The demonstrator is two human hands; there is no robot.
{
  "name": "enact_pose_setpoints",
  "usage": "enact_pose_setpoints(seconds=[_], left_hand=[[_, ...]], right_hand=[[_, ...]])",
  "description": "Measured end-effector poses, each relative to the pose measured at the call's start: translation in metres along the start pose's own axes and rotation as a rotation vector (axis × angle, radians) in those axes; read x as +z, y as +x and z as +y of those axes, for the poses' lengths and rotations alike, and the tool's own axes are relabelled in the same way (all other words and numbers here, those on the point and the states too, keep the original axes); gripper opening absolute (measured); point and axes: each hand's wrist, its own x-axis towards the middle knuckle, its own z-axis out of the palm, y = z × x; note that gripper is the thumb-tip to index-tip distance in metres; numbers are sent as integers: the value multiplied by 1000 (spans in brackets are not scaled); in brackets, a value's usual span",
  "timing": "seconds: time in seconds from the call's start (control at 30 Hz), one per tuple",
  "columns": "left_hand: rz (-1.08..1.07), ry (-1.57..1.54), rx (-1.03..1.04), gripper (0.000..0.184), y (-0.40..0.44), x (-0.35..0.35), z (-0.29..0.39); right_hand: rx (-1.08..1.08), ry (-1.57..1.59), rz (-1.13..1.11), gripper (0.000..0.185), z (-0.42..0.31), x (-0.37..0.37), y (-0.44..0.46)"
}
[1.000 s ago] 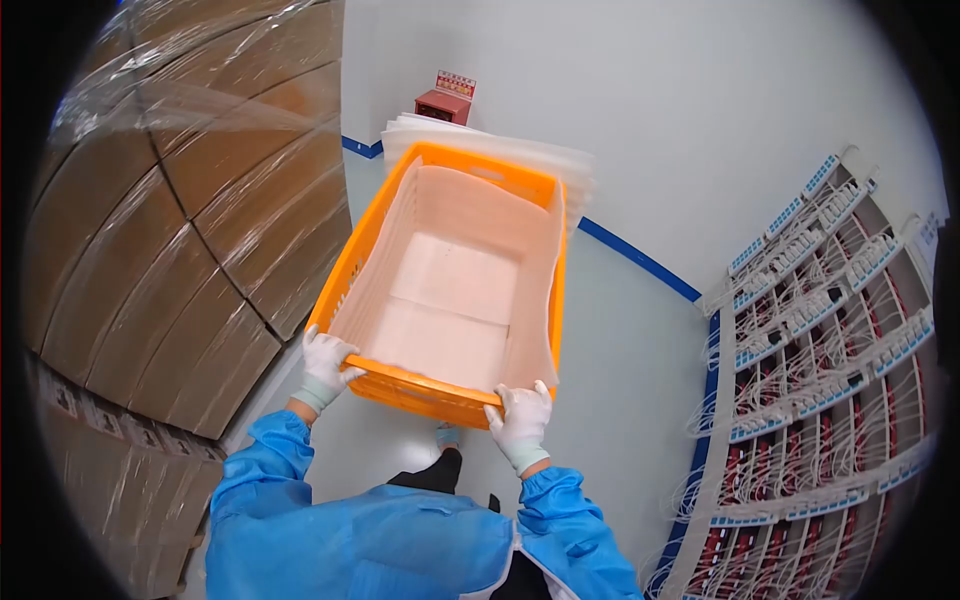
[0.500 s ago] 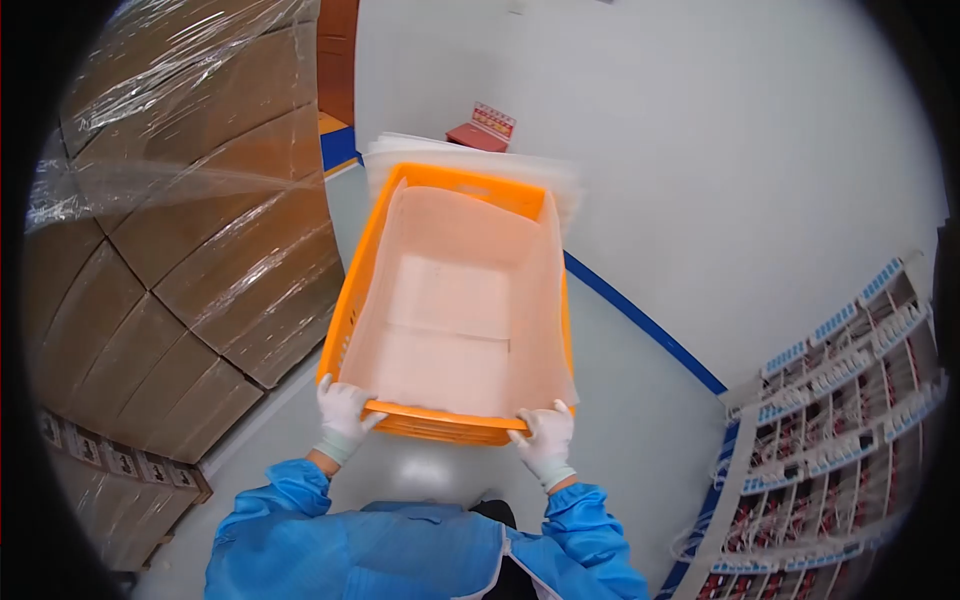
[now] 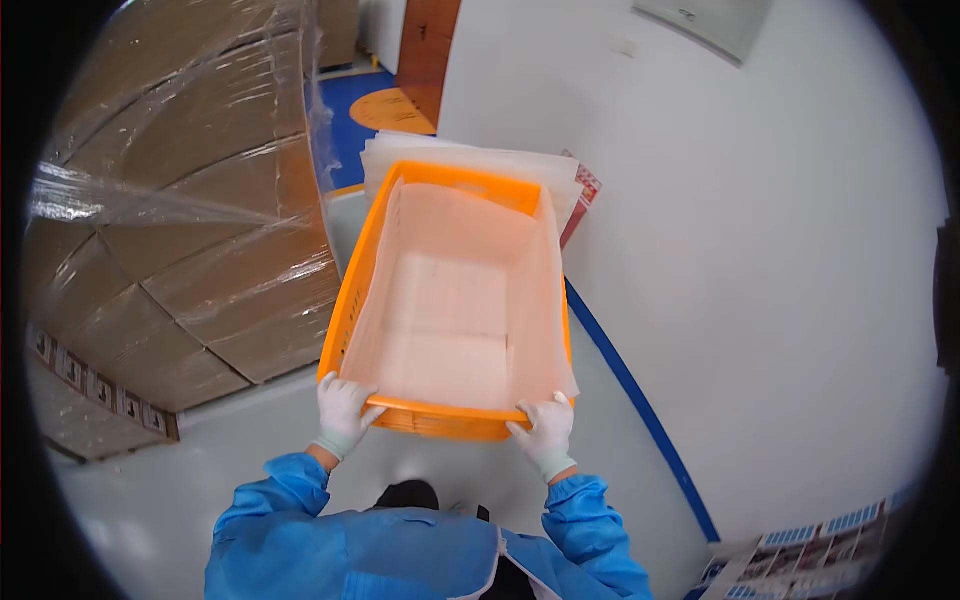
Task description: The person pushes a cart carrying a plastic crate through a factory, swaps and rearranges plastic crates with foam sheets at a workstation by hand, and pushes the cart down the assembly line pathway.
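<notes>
With fingers of our left hand and right hand clamped on its near rim, we hold an orange crate containing a pale lining.

A white wall, pale floor, blue skirting, and apparently a brown door.

The orange crate partly hides the white sheets; the bottom edge crops the rack.
</notes>
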Motion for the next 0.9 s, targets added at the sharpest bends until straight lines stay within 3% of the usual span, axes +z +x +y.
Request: enact_pose_setpoints(seconds=[0.2, 0.47, 0.9], left_hand=[[67, 52, -119, 35, 91, 63, 10], [116, 105, -245, 34, 228, 135, -45], [98, 189, -359, 31, 458, 219, -245]], right_hand=[[-132, 64, -2, 34, 94, 36, 133], [-241, 67, -130, 35, 168, 99, 327], [-408, 193, 9, 34, 181, 237, 656]])
